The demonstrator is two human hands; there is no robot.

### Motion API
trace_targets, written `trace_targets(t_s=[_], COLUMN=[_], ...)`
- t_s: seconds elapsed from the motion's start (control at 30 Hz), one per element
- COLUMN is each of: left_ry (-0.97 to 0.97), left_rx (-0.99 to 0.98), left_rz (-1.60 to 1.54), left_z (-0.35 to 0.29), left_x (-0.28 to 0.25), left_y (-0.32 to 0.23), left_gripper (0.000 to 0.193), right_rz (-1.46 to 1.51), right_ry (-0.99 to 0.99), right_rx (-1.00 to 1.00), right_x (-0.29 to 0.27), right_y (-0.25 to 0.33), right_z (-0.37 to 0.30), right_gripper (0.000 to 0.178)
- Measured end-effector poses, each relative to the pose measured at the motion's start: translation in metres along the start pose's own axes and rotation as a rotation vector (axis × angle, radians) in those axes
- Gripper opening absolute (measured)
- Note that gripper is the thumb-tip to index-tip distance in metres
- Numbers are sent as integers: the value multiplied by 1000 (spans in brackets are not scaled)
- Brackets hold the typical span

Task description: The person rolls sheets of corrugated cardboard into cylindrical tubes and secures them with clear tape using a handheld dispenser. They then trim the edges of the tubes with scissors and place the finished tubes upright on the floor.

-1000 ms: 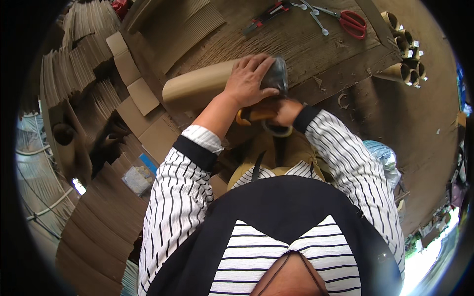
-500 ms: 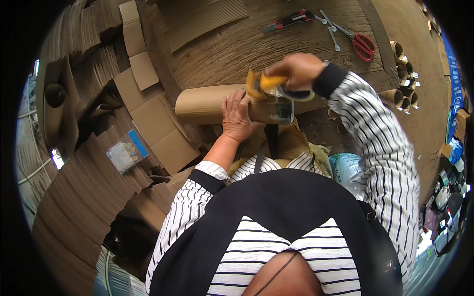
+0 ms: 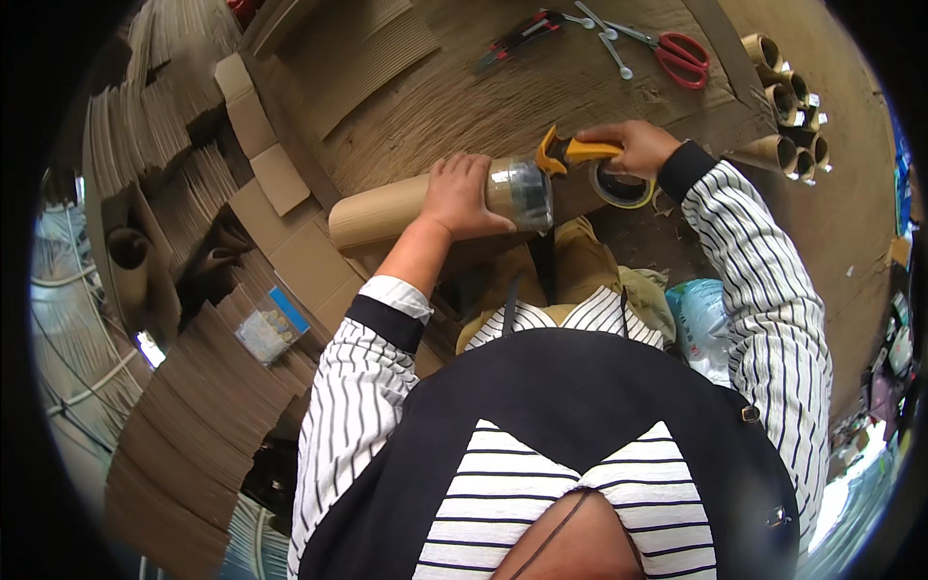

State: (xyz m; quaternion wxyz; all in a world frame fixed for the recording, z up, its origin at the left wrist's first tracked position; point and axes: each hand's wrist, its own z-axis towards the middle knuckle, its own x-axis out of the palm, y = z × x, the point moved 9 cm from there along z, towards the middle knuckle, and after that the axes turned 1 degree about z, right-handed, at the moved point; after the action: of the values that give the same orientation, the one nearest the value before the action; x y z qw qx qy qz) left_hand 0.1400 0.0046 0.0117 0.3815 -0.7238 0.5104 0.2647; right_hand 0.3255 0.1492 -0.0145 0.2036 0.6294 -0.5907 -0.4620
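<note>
A brown corrugated cardboard roll [image 3: 377,208] lies crosswise at the near edge of the wooden table. Shiny clear tape [image 3: 532,191] covers its right end. My left hand [image 3: 462,198] grips the roll from above near that taped end, fingers over its top and thumb toward the right. Just beyond the end, my right hand [image 3: 646,153] holds a yellow tape dispenser [image 3: 580,151] by its handle. The dispenser's toothed head is close to the roll's end, and its tape reel [image 3: 623,188] hangs below my fingers.
Red-handled scissors [image 3: 682,60], white plastic spoons [image 3: 623,72] and a red-and-black cutter [image 3: 520,41] lie on the far tabletop [image 3: 464,101]. Cardboard tubes [image 3: 768,155] stand right. Stacked cardboard [image 3: 188,387] and a clear packet [image 3: 271,327] are at left.
My right hand has carried the tape dispenser rightward, off the roll's top to beyond its end. My left hand now sits nearer the taped end. The view has shifted slightly.
</note>
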Motion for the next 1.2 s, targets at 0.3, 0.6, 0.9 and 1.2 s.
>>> trace_targets(t_s=[0.3,0.6,0.9,1.2], left_ry=[-11,73,105,-469], left_rx=[127,138,152,503], left_rz=[68,3,-252,98], left_z=[57,72,154,69], left_x=[-1,-2,-17,-48], left_y=[-35,-34,26,-12], left_gripper=[112,108,96,79], right_rz=[980,900,380,553], right_ry=[-317,-243,227,-153], right_rx=[191,321,197,302], right_x=[118,216,224,229], right_y=[-63,8,102,51], right_z=[-62,-206,52,-50], right_gripper=[67,71,66,69])
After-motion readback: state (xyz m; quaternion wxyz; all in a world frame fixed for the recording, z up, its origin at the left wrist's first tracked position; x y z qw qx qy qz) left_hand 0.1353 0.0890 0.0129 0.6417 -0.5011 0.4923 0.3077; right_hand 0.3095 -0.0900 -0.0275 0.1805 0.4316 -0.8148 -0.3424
